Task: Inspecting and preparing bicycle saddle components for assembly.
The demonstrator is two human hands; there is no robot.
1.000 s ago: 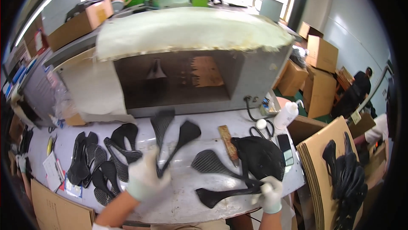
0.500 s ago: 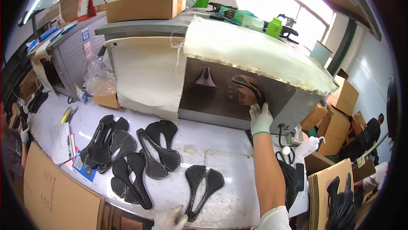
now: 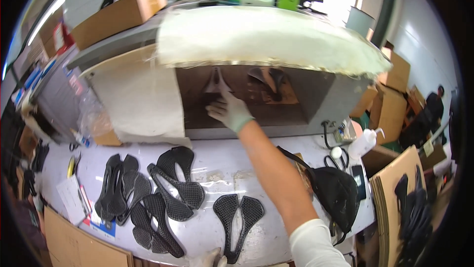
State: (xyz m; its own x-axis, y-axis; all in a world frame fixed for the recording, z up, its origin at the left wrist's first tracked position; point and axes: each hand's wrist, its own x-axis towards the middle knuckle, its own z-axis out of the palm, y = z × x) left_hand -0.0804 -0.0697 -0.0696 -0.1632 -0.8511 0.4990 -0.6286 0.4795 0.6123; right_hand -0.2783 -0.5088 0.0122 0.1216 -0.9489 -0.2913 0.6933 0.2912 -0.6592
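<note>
My right hand (image 3: 231, 113), in a pale glove, reaches into the opening of a grey metal box (image 3: 326, 99). Its fingers are apart, close below a narrow-nosed saddle-shaped piece (image 3: 216, 78) at the back left. A dark bicycle saddle shell (image 3: 270, 80) stands farther right inside, clear of the hand. Gloved too, my left hand (image 3: 210, 258) is cut off by the lower edge. Its visible fingers look loosely apart beside the nose of a black honeycomb-patterned bicycle saddle (image 3: 236, 225) on the table. Whether they touch it I cannot tell.
Several similar saddles (image 3: 168, 188) lie at the table's left. A black bag (image 3: 333, 195), scissors (image 3: 335, 161) and a white squeeze bottle (image 3: 364, 142) are at the right. Cream cloth (image 3: 266, 37) overhangs the opening. Cardboard sheets (image 3: 84, 240) stand at the front left.
My right hand has left the dark saddle shell on the right and moved left inside the box. That shell now stands there alone. The view has shifted to the right.
</note>
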